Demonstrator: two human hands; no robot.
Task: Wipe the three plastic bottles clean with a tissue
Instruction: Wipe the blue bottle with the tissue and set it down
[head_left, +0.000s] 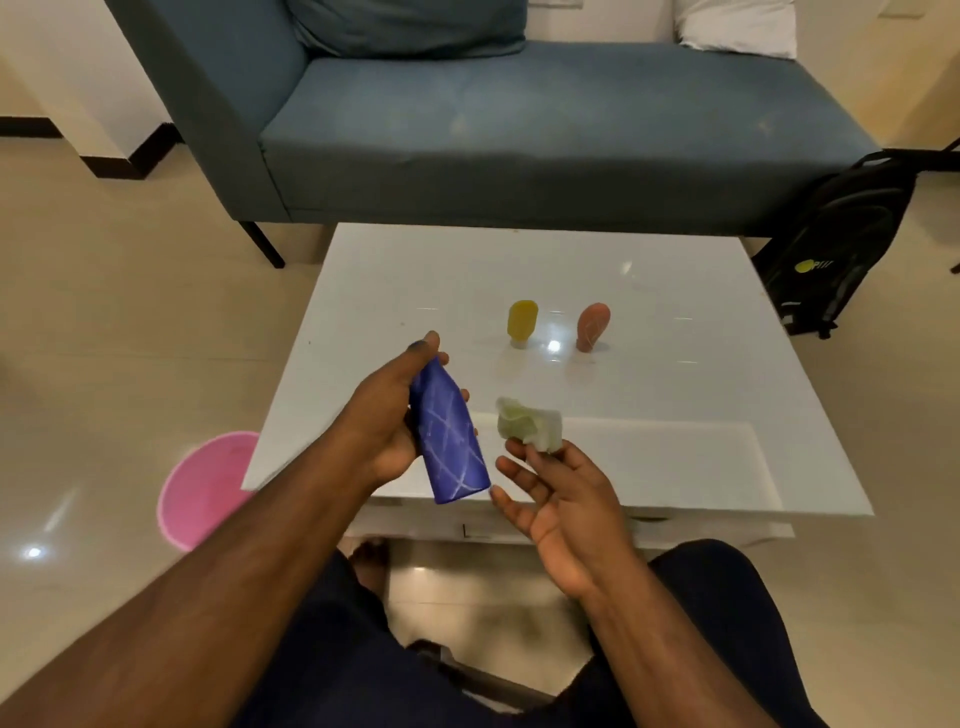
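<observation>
The person sits at a low white table (675, 395) with both arms extended over its near edge. The left hand (387, 410) grips a blue bottle (451, 436), fingers and thumb curled round its upper half; the bottle is tilted, base toward the person, and bears pale streak marks across its side. The right hand (558, 493) is held palm up just beside the bottle's base, most fingers spread and relaxed, with a crumpled tissue (530, 427) pinched at the fingertips; tissue and blue bottle are near but apart. Further back on the table a yellow bottle (522, 322) and an orange bottle (592, 326) stand side by side, not touching. A blue sofa (519, 130) stands beyond the table, a black backpack (831, 244) at its right end, and a pink bowl-like object (202, 488) on the floor, left.
</observation>
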